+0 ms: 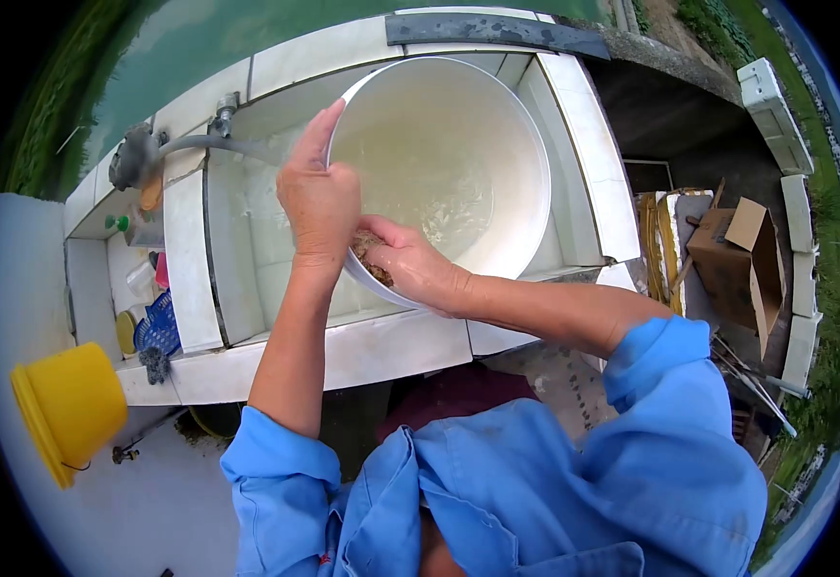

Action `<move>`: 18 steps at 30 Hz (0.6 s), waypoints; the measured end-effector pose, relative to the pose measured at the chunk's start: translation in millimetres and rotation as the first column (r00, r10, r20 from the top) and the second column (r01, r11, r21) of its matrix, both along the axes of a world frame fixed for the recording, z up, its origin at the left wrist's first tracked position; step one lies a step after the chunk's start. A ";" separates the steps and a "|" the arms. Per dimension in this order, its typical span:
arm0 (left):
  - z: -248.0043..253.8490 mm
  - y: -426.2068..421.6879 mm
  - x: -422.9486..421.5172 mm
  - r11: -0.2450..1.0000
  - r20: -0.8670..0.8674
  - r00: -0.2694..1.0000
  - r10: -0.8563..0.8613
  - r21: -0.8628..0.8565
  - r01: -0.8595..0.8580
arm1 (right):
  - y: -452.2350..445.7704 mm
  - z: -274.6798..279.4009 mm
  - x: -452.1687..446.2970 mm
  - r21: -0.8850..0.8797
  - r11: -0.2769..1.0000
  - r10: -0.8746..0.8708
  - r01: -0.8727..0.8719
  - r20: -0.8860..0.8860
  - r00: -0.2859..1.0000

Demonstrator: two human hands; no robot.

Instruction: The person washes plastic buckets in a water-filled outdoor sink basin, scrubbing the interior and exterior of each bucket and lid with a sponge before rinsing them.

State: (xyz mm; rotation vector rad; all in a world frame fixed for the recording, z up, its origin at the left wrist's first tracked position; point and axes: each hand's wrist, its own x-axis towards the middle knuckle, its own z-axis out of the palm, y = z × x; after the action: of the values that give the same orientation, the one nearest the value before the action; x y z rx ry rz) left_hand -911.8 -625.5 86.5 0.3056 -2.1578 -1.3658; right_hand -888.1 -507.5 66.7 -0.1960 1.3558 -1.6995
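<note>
A large white bucket lies tilted in the tiled sink, its mouth facing me and its inside wet. My left hand is closed on the left side of its rim, the thumb and fingers over the edge. At the lower left of the rim, my right hand grips a brown fibrous scrubber against the bucket wall. The fingers partly cover the scrubber. Cloudy water shows in the sink around the bucket.
A tap with a grey hose reaches over the sink's left side. A blue plastic basket sits in the left compartment. A yellow bucket stands lower left. Cardboard boxes lie at the right.
</note>
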 end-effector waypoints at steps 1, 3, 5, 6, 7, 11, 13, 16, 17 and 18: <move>4.1 -5.2 0.0 1.000 0.084 0.996 -0.005 0.019 0.004 | 14.0 -7.2 3.2 0.004 1.000 -0.002 0.003 -0.009 1.000; 6.5 -9.6 -0.9 0.999 0.161 0.987 -0.012 0.043 0.006 | 47.5 -22.6 4.7 0.237 0.926 0.377 -0.293 -0.590 0.714; -1.1 -10.8 -0.8 1.000 0.113 0.994 -0.015 0.021 0.013 | 80.4 -30.5 -5.8 0.393 0.845 0.533 -0.363 -0.666 0.521; -5.1 -9.8 -1.0 1.000 0.108 0.994 -0.012 0.026 0.010 | 96.6 -22.5 -16.5 0.588 0.710 0.704 -0.387 -0.609 0.367; -9.6 -7.5 -1.7 0.999 0.057 0.998 -0.019 -0.033 0.021 | 112.7 -14.5 -29.7 0.756 0.540 0.841 -0.369 -0.499 0.207; -2.2 13.5 1.0 0.986 0.032 0.998 -0.046 -0.157 0.050 | 147.2 14.7 -98.7 0.972 0.094 0.871 0.218 0.025 -0.490; -1.1 15.4 -2.3 0.979 0.033 0.999 -0.042 -0.200 0.048 | 148.9 32.5 -133.2 0.886 0.237 0.864 0.399 -0.004 -0.504; -4.8 8.2 -6.9 0.979 0.046 0.998 -0.051 -0.196 0.059 | 147.1 55.6 -132.5 0.550 0.684 0.728 0.478 -0.546 -0.415; -6.5 2.8 -9.8 0.984 0.055 0.996 -0.068 -0.160 0.077 | 150.0 59.0 -123.5 0.467 0.730 0.653 0.499 -0.692 -0.308; -10.5 -1.7 -12.6 0.983 0.043 0.997 -0.057 -0.169 0.064 | 154.1 58.0 -112.0 0.376 0.766 0.538 0.522 -0.819 -0.200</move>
State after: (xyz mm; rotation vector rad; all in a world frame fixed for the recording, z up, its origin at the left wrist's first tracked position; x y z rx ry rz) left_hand -924.3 -627.1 76.0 0.2021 -2.3148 -1.2058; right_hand -1000.1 -353.4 124.7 -1.4741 3.0834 -0.3961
